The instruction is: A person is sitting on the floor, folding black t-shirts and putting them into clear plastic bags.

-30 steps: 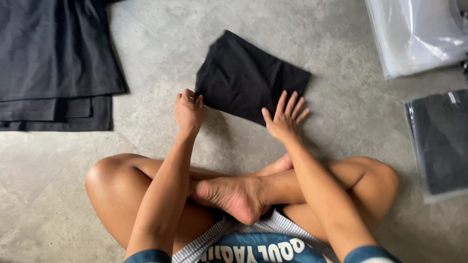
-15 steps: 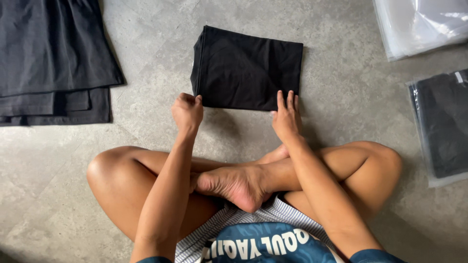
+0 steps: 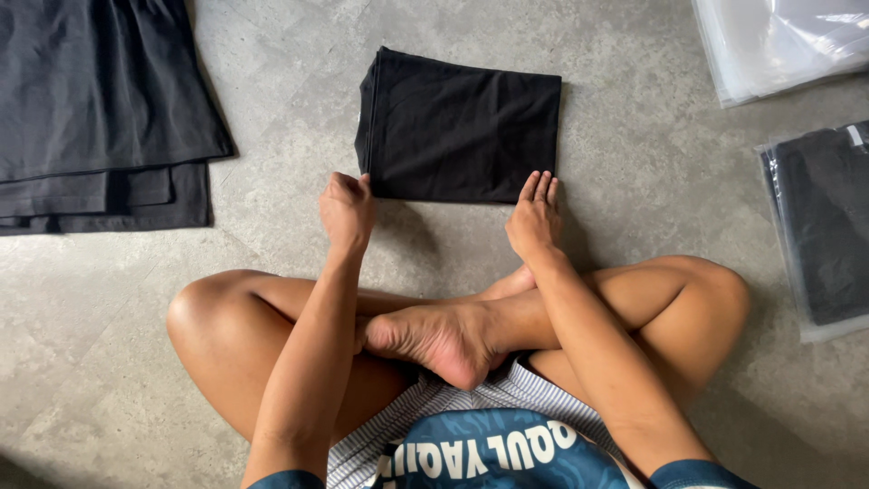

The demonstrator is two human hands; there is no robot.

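I see two packages, both on the grey floor at the right side of my view. Up in the top right corner lies a stack of clear, shiny plastic bags (image 3: 783, 45), flat and whitish, cut off by the edge. Just below it, near the right edge, lies a see-through plastic bag with dark folded cloth inside (image 3: 824, 231). It has a small white label (image 3: 855, 135) at its top corner.
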